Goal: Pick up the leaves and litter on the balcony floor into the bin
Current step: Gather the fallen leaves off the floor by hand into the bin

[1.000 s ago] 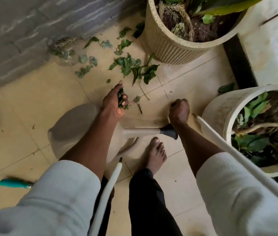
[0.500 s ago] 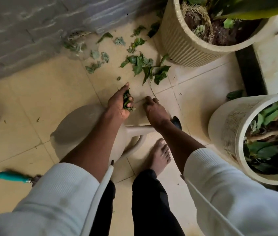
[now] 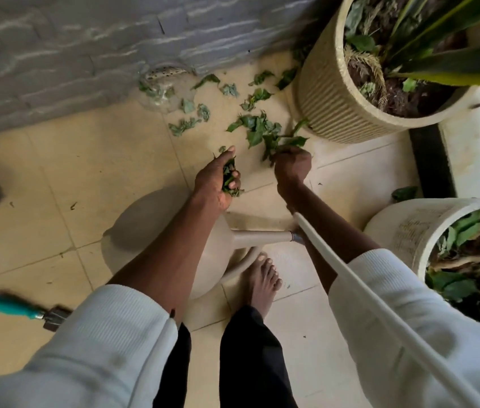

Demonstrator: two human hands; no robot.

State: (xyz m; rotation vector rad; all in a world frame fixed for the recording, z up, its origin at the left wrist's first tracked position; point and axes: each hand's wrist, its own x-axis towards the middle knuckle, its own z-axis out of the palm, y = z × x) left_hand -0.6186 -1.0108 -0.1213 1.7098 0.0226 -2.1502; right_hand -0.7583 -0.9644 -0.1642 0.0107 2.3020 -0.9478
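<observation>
Teal-handled hand tool (image 3: pixel 12 306), at 8 o'clock, lies with its long axis running left to right, handle end pointing left. Beige plastic watering can (image 3: pixel 156 231), centre, points its spout toward 3 o'clock. Left hand (image 3: pixel 218 181) is curled around a bunch of green leaves (image 3: pixel 230 179). Right hand (image 3: pixel 291 167) is fisted on leafy stems from the scattered green leaves (image 3: pixel 258 128) on the tiled floor at 12 o'clock. Ribbed beige planter (image 3: pixel 330 95) stands at 1 o'clock; white bin (image 3: pixel 403 231) holding leaves at 3 o'clock.
</observation>
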